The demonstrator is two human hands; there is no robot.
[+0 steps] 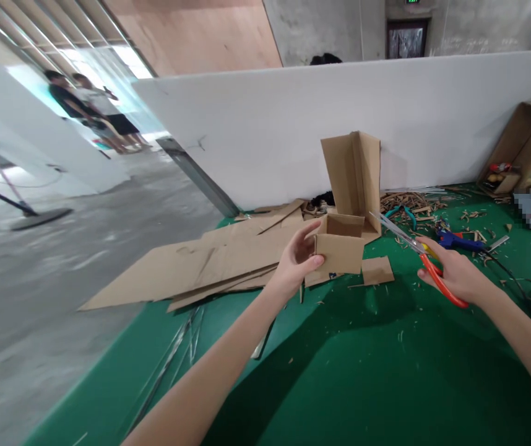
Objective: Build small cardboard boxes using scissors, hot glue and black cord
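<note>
Scissors (411,241) with red-orange handles are gripped in the right hand (453,269), fingers closed around them, blade tips near a small open-topped cardboard box (340,254). The left hand (296,257) pinches that box's left side between thumb and fingers, over the green tabletop (362,378). Folded cardboard (368,179) stands behind; flat cardboard sheets (214,263) lie left.

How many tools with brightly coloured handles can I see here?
3: red-handled scissors in the right hand; a teal-handled tool lying beyond them; and a blue glue gun just beyond that hand. More could be hidden among the cardboard scraps.
</note>
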